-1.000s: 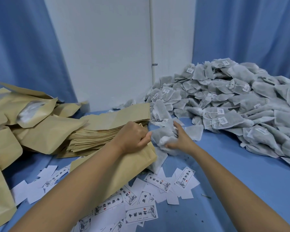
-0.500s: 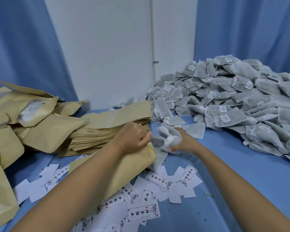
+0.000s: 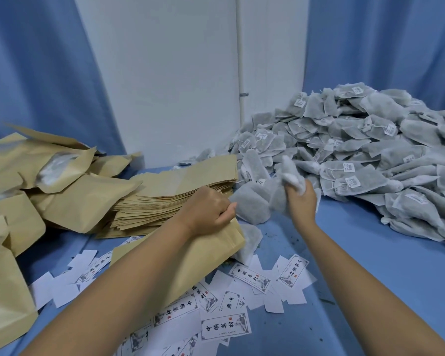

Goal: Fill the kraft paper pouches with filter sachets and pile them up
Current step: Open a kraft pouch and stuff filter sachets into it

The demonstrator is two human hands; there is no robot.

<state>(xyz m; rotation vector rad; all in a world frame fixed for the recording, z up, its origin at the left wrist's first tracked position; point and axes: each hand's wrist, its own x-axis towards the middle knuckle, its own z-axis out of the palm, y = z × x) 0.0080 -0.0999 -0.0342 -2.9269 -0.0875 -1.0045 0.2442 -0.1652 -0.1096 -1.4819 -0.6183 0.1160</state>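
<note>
So, the left hand (image 3: pixel 206 214) is gripping the top edge of one kraft pouch (image 3: pixel 216 255), fingers curled round its mouth. The pouch is lying slanted on the blue worktop (image 3: pixel 370 278), partly hidden under the forearm. The right hand (image 3: pixel 300 204) is clutching a bunch of filter sachets (image 3: pixel 254 201), fingers wrapped round them, and it's holding them up off the worktop just beside the left hand's knuckles. Can't tell how many are in that bunch, it's a bit blurry. One loose sachet (image 3: pixel 249 242) is lying flat right against the pouch's right edge.

Behind the left hand a stack of flat pouches (image 3: pixel 180 191) is sitting, fanned out a little. Further left a messy pile of puffed pouches (image 3: pixel 62 201) is spreading toward the near edge, one of them showing a clear window. A big heap of sachets (image 3: pixel 357 155) with small white tags is taking up the far right corner. Printed paper labels (image 3: pixel 225 327) are lying scattered between the arms and under the pouch. Blue curtains (image 3: pixel 36 73) are hanging either side of a white wall (image 3: pixel 159 73).
</note>
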